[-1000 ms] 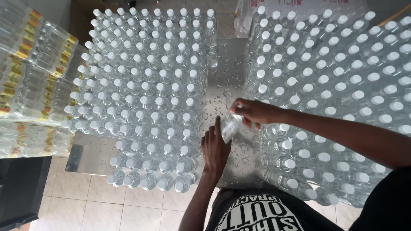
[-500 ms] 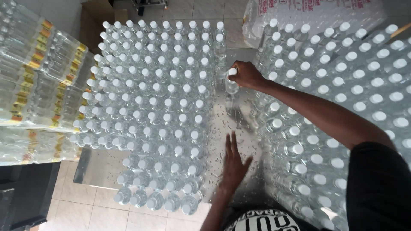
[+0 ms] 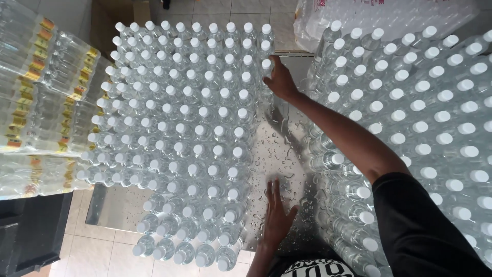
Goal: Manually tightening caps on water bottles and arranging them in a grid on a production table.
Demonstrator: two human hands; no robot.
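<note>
Clear plastic bottles with white screw caps crowded the wet stainless-steel table (image 3: 287,154), standing upright in two blocks with a bare, water-beaded strip of metal between them. The left block (image 3: 189,138) ran roughly nine or ten caps across and about a dozen deep, well over a hundred bottles in all; an exact count was beyond what the view allowed. The right block (image 3: 420,123) was at least as large and ran out of the picture. Every bottle was round, ribbed at the shoulder, unlabelled and filled with clear liquid.

The right hand (image 3: 279,79) reached far forward along the strip, its fingers closed around the single bottle (image 3: 266,66) at the far right corner of the left block, touching its neighbours there. The left hand (image 3: 277,213) lay flat on the bare wet metal near the body, fingers spread wide, holding nothing, just beside the near bottles of the left block.

At the far left lay stacked shrink-wrapped packs of labelled bottles (image 3: 36,107) on their sides, with yellow and red bands showing through the film. One crinkled white plastic bag (image 3: 389,18) of more bottles sat beyond the right block. Pale floor tiles (image 3: 97,251) showed below the table's near edge, beside one black box-like object (image 3: 31,231).
</note>
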